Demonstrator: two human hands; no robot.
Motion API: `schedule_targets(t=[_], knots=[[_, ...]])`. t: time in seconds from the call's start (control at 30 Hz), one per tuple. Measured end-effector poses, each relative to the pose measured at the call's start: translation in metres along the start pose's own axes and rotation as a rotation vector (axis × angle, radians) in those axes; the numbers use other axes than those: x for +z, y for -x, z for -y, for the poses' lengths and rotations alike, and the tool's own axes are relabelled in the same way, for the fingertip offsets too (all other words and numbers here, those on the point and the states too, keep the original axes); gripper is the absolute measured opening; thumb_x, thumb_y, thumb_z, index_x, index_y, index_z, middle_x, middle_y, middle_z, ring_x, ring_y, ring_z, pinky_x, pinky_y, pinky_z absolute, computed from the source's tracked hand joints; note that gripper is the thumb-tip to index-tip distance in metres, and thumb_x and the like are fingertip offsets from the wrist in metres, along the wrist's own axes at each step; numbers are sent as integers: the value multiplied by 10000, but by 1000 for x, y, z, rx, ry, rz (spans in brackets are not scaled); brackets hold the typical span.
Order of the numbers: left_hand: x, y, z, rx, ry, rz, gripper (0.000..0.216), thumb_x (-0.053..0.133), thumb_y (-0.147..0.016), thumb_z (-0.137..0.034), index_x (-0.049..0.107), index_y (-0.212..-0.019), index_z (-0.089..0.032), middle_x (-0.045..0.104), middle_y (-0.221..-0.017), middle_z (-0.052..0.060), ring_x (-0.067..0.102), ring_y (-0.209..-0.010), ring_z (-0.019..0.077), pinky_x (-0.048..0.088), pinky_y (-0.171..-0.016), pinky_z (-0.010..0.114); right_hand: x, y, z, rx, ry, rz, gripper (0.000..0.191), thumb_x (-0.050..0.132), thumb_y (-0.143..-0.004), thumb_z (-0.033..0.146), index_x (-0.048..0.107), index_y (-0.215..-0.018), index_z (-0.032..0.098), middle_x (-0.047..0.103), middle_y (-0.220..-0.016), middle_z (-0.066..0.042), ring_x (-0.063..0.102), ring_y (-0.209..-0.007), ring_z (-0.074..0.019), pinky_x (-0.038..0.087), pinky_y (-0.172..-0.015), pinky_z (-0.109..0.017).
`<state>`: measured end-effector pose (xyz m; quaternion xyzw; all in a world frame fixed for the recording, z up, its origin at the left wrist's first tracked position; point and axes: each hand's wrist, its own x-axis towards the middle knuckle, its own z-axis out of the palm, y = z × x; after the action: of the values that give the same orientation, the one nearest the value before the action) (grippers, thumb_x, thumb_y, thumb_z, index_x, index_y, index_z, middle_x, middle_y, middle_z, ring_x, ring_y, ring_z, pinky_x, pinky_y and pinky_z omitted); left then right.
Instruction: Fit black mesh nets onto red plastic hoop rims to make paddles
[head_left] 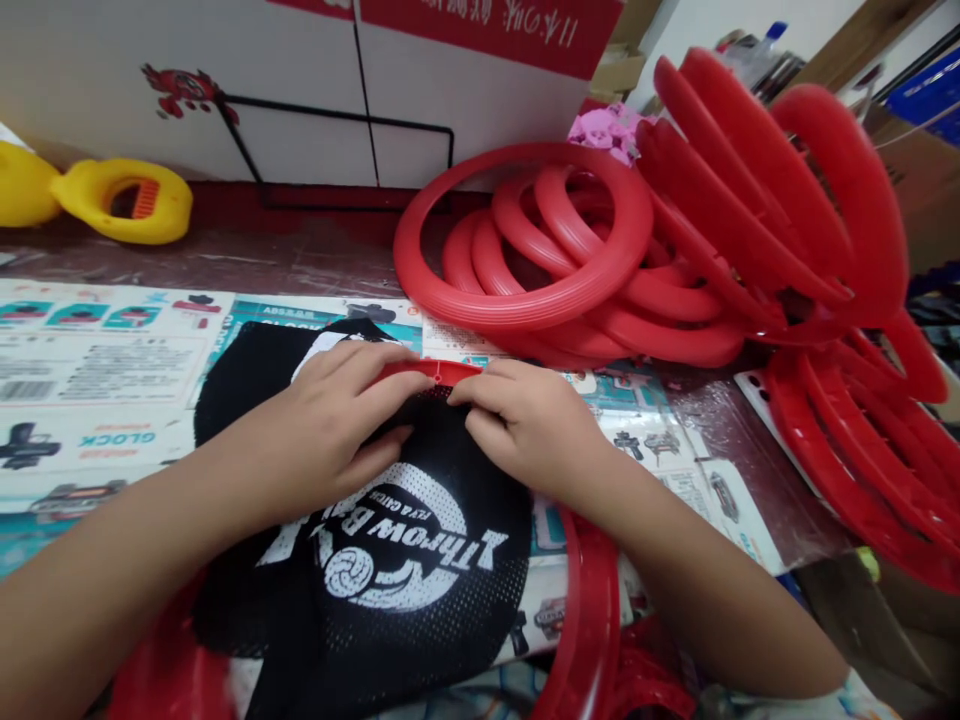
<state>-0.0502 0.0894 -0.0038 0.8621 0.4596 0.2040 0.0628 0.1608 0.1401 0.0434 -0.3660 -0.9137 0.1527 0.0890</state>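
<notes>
A black mesh cloth (480, 520) with white "Throw Ball" lettering lies in front of me. A red plastic ring (589, 600) shows on the right side of the cloth, and a short red stretch of rim appears between my hands at the cloth's far edge. My left hand (352, 405) rests over the cloth, closed on that far rim with its thumb along the edge. My right hand (529, 430) is closed too, its thumb and fingertips pinching the cloth's edge at the rim. What lies under the fingers is hidden.
Several red rings (525, 310) are heaped at the back, with red half-rings (780, 200) stacked on the right. Yellow plastic parts (146, 225) lie at the back left. A white and red box (300, 140) stands behind. Printed cardboard (97, 370) covers part of the table.
</notes>
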Motion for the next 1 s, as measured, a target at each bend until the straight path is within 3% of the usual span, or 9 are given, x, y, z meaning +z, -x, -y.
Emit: schedule_targets(t=[0.13,0.53,0.87,1.0], knots=[[1,1,1,2,-43,-5,315,432,-926,-265,534,-1207,-164,465,-1291,180,479,-1169,356,436,-962,550,0,-2,-8,3,-55,-5,302,481,-860,132,757,-982,134,713,-915,-83,634,-889,-191,456,-818,-287],[3,1,-3,1,-103,44,457,407,-923,-239,510,-1368,-222,418,-1368,169,464,-1165,379,441,-932,576,-4,-6,-9,41,-65,62,314,480,-857,118,757,-1006,123,702,-952,-97,626,-908,-195,462,-852,-299],[6,3,-1,11,-96,47,450,404,-912,-224,556,-1333,-179,398,-1419,213,405,-1284,411,374,-1031,609,-5,-2,-3,-4,186,149,308,458,-903,170,739,-1022,133,679,-923,-114,602,-886,-229,432,-763,-323],[3,3,2,4,-62,86,444,375,-935,-241,547,-1342,-192,430,-1438,195,419,-1295,385,376,-1041,585,-7,3,7,-56,171,185,306,451,-910,163,715,-1064,146,698,-934,-102,623,-850,-219,426,-742,-321]])
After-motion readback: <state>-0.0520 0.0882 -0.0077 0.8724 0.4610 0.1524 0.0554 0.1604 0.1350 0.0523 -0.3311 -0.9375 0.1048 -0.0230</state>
